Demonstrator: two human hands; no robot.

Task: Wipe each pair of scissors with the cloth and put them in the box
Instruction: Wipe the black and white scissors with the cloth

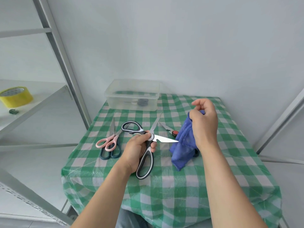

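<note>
Left grip point(134, 148): curled round the black-and-white kitchen shears point(146, 159) at the pivot, blades spread, above the desk point(164, 195) middle.
Right grip point(204, 122): pinching the top of the blue cloth point(182, 148), which hangs at one blade tip; whether they touch is unclear.
Left: wiping seems barely begun; pink scissors point(107, 143) lie on teal scissors point(110, 153) toward the left edge, and a red-pivot pair point(174, 132) lies mid-desk, partly behind the cloth.
Done: the clear box point(131, 102) at the far edge seems to hold something dark-handled.
Writing: none readable.
</note>
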